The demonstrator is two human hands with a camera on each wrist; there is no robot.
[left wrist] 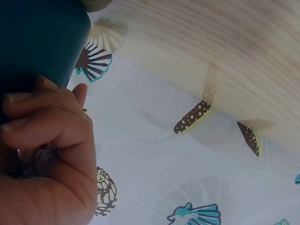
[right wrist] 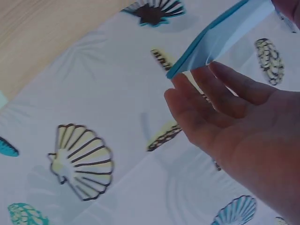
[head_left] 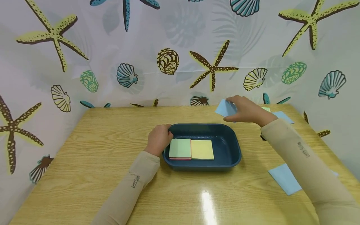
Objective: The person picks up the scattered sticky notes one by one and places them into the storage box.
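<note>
A dark blue plastic bin (head_left: 225,162) sits mid-table. My left hand (head_left: 159,139) grips its left rim at the far corner; in the left wrist view the curled fingers (left wrist: 51,122) lie against the bin's wall (left wrist: 42,42). Inside the bin, a green sticky note pad (head_left: 180,148) lies over a red layer, with a yellow sticky note pad (head_left: 202,149) beside it. Above the table, beyond the bin's far right corner, my right hand (head_left: 247,111) holds a blue sticky note pad (head_left: 225,108) between fingers and thumb. The right wrist view shows the pad (right wrist: 225,35) edge-on at the fingertips.
On the right side of the wooden table (head_left: 112,131), more blue squares (head_left: 285,178) lie partly under the right forearm. Another blue square (head_left: 284,117) and a pale green one (head_left: 265,109) lie at the back right. A patterned curtain (head_left: 180,37) hangs behind the table.
</note>
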